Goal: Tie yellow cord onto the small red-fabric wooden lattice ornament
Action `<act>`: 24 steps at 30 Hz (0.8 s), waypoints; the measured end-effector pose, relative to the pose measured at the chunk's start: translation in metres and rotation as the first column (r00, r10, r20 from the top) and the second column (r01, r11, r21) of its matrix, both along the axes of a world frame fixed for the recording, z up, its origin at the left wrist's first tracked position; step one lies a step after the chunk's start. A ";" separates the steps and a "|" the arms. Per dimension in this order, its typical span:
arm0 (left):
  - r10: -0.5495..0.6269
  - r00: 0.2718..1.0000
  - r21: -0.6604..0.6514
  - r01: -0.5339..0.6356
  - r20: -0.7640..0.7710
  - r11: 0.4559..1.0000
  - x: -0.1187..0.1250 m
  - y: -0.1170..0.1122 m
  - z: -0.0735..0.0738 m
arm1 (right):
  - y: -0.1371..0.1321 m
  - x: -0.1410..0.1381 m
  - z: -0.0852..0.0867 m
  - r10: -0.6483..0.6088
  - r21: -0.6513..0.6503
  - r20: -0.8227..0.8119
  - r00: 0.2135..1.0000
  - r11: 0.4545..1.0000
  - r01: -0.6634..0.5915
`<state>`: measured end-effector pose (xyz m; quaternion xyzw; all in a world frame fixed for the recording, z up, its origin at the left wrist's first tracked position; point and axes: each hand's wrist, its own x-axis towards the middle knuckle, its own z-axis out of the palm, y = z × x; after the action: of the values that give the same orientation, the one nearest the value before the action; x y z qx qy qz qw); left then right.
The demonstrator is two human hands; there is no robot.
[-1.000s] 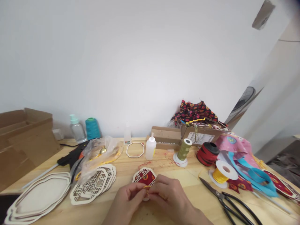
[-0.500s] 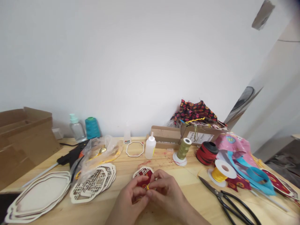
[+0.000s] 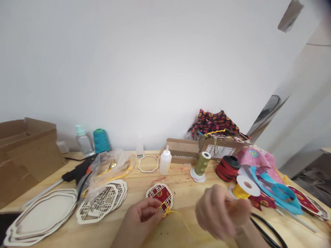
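My left hand (image 3: 143,218) is closed, with thumb and fingertips pinching a knotted yellow cord (image 3: 168,210). Just beyond the fingertips lies a small ornament (image 3: 160,194) with a red fabric centre and a pale lattice frame. A loose length of the cord trails right across the wood. My right hand (image 3: 222,212), smeared by motion, is raised to the right, in front of the scissors. Its fingers look curled, but I cannot make out whether they hold anything. Of the scissors (image 3: 271,230), only part of the black handles shows; the blades are hidden behind that hand.
Lattice frames (image 3: 103,203) and blank plaques (image 3: 46,215) are stacked at left beside a glue gun (image 3: 77,170). A white squeeze bottle (image 3: 165,162) stands behind the ornament. Spools of olive thread (image 3: 203,164), red cord (image 3: 228,168) and yellow cord (image 3: 241,190) stand at right.
My right hand has left the knot and moved right, over the scissors. The ornament and knotted yellow cord are now more exposed, while my left hand stays at the cord.
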<state>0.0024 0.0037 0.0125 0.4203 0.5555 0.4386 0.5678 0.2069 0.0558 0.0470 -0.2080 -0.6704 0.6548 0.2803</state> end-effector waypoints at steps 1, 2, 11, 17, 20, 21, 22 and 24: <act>-0.004 1.000 0.005 0.004 0.017 1.000 0.000 0.000 0.001 | -0.001 -0.005 0.000 -0.055 0.087 0.027 0.998 0.995 0.052; -0.008 0.999 0.007 0.008 0.034 1.000 0.000 0.000 0.001 | -0.003 -0.011 0.000 -0.140 0.203 0.093 0.986 0.972 0.119; -0.074 0.996 0.000 0.074 -0.054 0.997 0.005 -0.002 0.009 | -0.010 -0.041 -0.021 -0.395 0.763 0.404 0.825 0.643 -0.065; -0.106 0.994 -0.026 0.105 -0.033 0.994 0.002 0.001 0.004 | -0.006 -0.032 -0.015 -0.401 0.804 0.361 0.842 0.591 -0.064; -0.091 0.996 -0.045 0.090 -0.015 0.995 0.000 0.002 0.005 | -0.006 -0.031 -0.012 -0.447 0.792 0.322 0.834 0.610 0.021; -0.082 0.997 -0.049 0.081 -0.010 0.996 -0.001 0.002 0.005 | -0.007 -0.031 -0.012 -0.466 0.785 0.300 0.832 0.616 0.062; -0.075 0.997 -0.055 0.075 0.000 0.996 -0.001 0.002 0.006 | -0.007 -0.032 -0.012 -0.486 0.775 0.275 0.829 0.622 0.108; -0.066 0.997 -0.063 0.068 0.029 0.996 -0.002 0.002 0.006 | -0.007 -0.033 -0.011 -0.519 0.745 0.221 0.826 0.636 0.200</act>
<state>0.0006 0.0058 0.0182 0.4145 0.5470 0.4070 0.6027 0.1737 0.0483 0.0358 -0.3543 -0.8516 0.2233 0.3154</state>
